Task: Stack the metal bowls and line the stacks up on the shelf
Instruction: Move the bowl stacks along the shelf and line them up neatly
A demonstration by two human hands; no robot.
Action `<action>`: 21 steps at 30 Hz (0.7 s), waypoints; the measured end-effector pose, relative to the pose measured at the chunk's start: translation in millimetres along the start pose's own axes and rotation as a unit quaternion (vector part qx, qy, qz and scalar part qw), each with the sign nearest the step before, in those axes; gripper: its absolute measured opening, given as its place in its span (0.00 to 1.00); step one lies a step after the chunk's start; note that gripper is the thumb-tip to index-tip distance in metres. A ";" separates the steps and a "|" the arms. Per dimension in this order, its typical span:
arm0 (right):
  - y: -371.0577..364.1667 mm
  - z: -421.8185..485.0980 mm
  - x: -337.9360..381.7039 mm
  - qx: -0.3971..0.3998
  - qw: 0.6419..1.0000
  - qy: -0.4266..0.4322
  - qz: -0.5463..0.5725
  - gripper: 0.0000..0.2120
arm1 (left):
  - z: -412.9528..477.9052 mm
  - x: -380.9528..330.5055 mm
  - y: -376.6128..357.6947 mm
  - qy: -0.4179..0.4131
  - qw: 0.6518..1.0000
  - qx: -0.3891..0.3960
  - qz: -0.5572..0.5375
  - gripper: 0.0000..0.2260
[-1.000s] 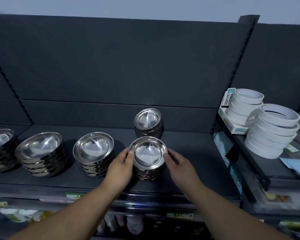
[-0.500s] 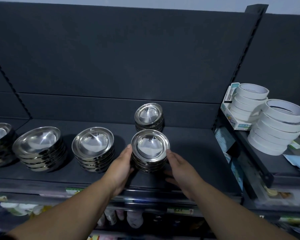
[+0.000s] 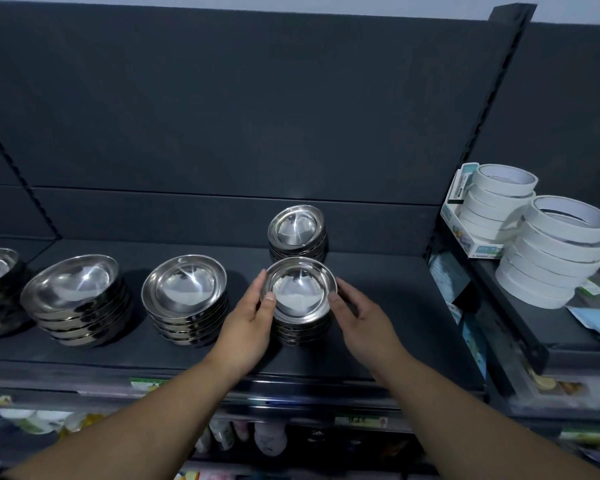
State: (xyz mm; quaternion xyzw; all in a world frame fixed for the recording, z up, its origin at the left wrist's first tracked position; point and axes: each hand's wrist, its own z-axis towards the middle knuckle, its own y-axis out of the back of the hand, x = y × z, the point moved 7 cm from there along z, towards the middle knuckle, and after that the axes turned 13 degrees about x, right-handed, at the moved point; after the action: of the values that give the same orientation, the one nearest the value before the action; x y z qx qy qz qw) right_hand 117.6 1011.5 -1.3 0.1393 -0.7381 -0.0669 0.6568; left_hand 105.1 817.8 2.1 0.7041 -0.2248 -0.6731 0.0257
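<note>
The left hand [image 3: 253, 323] and the right hand [image 3: 360, 320] are holding the small bowl stack [image 3: 300, 292] from both sides, with thumbs on its top rim and fingers curling round it. It is sitting on the dark shelf [image 3: 395, 323], just in front of the far stack [image 3: 296, 228]. The bigger stacks [image 3: 186, 289] are standing to the left. The white tape rolls [image 3: 551, 258] are sitting on the right.

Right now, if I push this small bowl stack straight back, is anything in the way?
Yes. A second small stack stands directly behind the held stack. Your left hand and right hand hold its sides with nothing between.
</note>
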 end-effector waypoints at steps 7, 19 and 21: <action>1.8 2.4 -3.4 -0.001 1.000 0.010 -0.009 0.17 | 4.5 -2.3 1.0 0.009 0.999 0.000 0.033 0.23; 3.9 0.2 -7.7 0.025 1.000 0.009 0.014 0.27 | -0.1 -1.8 -4.0 0.024 0.999 0.022 -0.018 0.30; 5.7 -0.9 -10.5 0.052 0.999 0.007 0.015 0.37 | -7.0 6.2 -6.2 0.016 0.998 0.022 -0.060 0.41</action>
State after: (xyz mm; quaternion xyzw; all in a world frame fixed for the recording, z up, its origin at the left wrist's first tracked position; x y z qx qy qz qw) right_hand 118.8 1020.1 -9.5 0.1625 -0.7383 -0.0181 0.6544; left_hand 113.5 819.4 -5.2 0.7275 -0.1969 -0.6567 -0.0264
